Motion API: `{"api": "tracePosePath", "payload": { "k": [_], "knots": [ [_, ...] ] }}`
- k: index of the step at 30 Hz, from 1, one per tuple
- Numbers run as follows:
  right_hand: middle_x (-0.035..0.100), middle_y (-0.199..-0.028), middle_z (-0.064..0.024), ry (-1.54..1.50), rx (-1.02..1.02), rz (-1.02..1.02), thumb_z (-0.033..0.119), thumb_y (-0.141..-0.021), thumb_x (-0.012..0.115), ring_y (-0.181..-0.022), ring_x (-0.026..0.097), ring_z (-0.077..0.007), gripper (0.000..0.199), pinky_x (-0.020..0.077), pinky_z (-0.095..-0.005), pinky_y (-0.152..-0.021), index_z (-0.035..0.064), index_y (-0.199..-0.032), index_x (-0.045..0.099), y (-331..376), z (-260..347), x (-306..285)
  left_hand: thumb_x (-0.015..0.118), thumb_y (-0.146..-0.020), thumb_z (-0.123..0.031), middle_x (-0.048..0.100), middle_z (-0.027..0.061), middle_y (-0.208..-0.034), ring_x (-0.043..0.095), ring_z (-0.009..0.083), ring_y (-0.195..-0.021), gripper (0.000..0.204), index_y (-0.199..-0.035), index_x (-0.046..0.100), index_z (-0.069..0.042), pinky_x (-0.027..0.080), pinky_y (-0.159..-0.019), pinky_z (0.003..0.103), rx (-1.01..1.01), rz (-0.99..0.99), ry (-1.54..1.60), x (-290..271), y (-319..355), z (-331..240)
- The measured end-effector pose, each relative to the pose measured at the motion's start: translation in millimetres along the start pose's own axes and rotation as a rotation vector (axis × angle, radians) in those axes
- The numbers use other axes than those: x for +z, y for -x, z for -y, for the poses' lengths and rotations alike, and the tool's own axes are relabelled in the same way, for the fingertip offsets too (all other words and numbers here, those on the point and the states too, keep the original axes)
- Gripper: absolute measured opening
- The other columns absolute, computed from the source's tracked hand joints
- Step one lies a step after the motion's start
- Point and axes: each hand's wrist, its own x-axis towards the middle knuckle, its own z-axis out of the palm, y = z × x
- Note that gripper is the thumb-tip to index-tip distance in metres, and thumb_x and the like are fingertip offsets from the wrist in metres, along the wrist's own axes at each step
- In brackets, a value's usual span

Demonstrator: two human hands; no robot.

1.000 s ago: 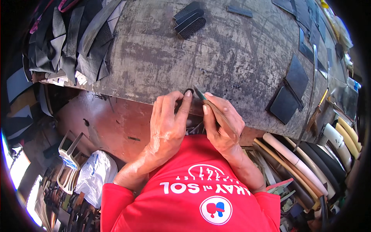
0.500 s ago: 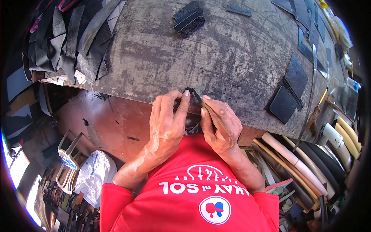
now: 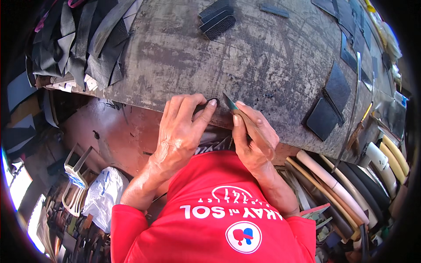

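At the near edge of the worktable (image 3: 175, 65), my left hand (image 3: 177, 127) pinches a small black leather piece (image 3: 201, 107) between thumb and fingers. Much of that piece is hidden by the fingers. My right hand (image 3: 256, 136) is closed around a knife (image 3: 228, 102), its pointed dark blade angled up and to the left and its tan handle lying along the palm. A small gap separates the blade from the leather piece.
Black leather strips (image 3: 79, 44) heap at the far left. Cut leather pieces (image 3: 218, 19) lie at the back, and more black pieces (image 3: 322, 118) at the right. Rolls of material (image 3: 333, 186) stand below right. A white chair (image 3: 75, 184) and plastic bag (image 3: 104, 199) are at lower left.
The knife blade has come away from the leather piece, its tip now pointing further up. My left hand has shifted slightly to the left, still pinching the piece.
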Motion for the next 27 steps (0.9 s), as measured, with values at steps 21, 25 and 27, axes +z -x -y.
{"api": "tracePosePath", "payload": {
  "k": [21,25,27],
  "knots": [
    [0.072,-0.094,-0.0157,0.026,-0.015,0.074,-0.009,-0.082,0.076,-0.082,0.072,-0.0313,0.035,0.0567,-0.0376,-0.072,-0.0033,-0.116,0.069,-5.3,6.4,5.5,0.069,-0.081,-0.007,0.06,0.0126,-0.116,0.058,0.0315,-0.106,0.045,-0.125,0.069,-0.001,0.05,-0.089,0.043,0.027,-0.021,-0.004,4.1,1.4,3.8],
    [0.072,-0.094,-0.0164,0.046,-0.045,0.06,-0.007,-0.083,0.076,-0.082,0.072,-0.032,0.036,0.057,-0.0375,-0.072,-0.0034,-0.117,0.068,-4.7,3.2,7.3,0.069,-0.08,-0.006,0.06,0.0121,-0.115,0.059,0.0317,-0.107,0.043,-0.124,0.069,-0.001,0.05,-0.09,0.043,0.037,0.005,-0.007,-1.4,2.4,8.6],
    [0.072,-0.095,-0.0164,0.051,-0.045,0.086,-0.007,-0.084,0.076,-0.082,0.072,-0.0318,0.035,0.0574,-0.0372,-0.072,-0.0038,-0.117,0.067,-7.8,3.1,4.9,0.069,-0.08,-0.005,0.06,0.012,-0.115,0.059,0.0321,-0.107,0.043,-0.123,0.069,-0.001,0.05,-0.091,0.043,0.027,-0.007,-0.015,-1.4,5.2,8.7]
  ]
}}
